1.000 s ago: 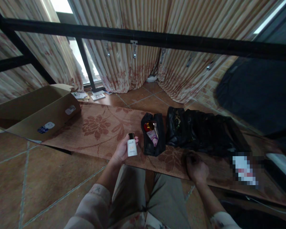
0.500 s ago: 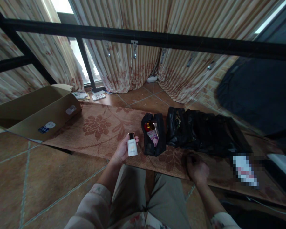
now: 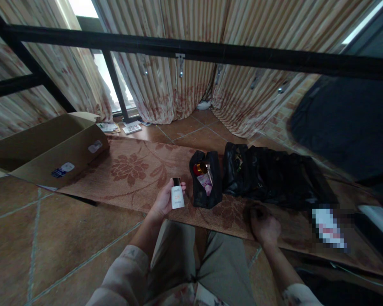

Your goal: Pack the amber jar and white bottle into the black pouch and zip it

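In the head view, my left hand [image 3: 163, 200] is closed around a small white cosmetic bottle [image 3: 178, 198] with a shiny brown cap, its printed front facing me. Just right of the bottle, apart from it, stands an unzipped black pouch [image 3: 216, 187]. Inside the pouch show a red and gold item [image 3: 199, 169], a pink packet [image 3: 205, 185] and a slim pale tube. My right hand [image 3: 266, 227] rests low at the front edge of the cloth-covered bench; its fingers are lost in a dark blur, so what they hold, if anything, is hidden.
Several black pouches [image 3: 274, 176] stand in a row to the right on the patterned brown cloth [image 3: 130, 170]. An open cardboard box [image 3: 79, 157] sits at the left end. Beyond are a black metal bar [image 3: 130, 40], curtains, and booklets [image 3: 132, 128]. A pixelated white patch lies at the right.
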Tool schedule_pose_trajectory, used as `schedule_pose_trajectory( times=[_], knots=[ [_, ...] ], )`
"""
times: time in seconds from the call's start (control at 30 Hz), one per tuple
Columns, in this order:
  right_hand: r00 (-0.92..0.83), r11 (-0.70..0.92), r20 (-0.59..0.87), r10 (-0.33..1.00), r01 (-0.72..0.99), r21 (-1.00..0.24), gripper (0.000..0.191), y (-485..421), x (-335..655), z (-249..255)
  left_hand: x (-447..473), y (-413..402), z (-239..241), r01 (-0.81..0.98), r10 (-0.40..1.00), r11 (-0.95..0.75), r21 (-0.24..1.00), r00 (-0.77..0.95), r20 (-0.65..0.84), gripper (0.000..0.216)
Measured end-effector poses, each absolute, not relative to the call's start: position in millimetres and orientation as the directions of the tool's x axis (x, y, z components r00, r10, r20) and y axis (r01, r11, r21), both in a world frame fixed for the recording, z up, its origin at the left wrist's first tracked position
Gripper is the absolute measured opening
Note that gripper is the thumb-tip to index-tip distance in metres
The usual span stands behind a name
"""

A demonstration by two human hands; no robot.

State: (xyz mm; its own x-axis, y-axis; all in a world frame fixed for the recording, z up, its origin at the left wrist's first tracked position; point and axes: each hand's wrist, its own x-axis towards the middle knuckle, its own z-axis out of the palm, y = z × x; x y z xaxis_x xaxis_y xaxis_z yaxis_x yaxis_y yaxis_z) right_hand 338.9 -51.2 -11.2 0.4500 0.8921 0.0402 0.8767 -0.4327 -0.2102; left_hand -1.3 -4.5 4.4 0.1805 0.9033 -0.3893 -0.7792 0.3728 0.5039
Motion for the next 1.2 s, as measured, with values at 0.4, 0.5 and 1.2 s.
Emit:
schedule_pose_trajectory(
  times=[0.4, 0.5, 1.2],
  knots=[
    [0.447, -0.428, 0.047, 0.893, 0.877, -0.220, 0.034, -51.2, 339.5, -12.6, -1.9, -3.6, 3.3, -0.782, 0.900, 0.376, 0.498, 0.180, -0.397, 0.033],
    [0.448, -0.431, 0.040, 0.893, 0.877, -0.215, 0.035, -50.9, 339.9, -12.6, -1.9, -3.5, 2.9, -0.783, 0.898, 0.381, 0.492, 0.187, -0.399, 0.033],
    [0.438, -0.423, 0.039, 0.898, 0.886, -0.191, 0.036, -51.2, 340.3, -11.8, 0.8, -2.9, 3.6, -0.789, 0.908, 0.356, 0.501, 0.166, -0.384, 0.040]
  ],
)
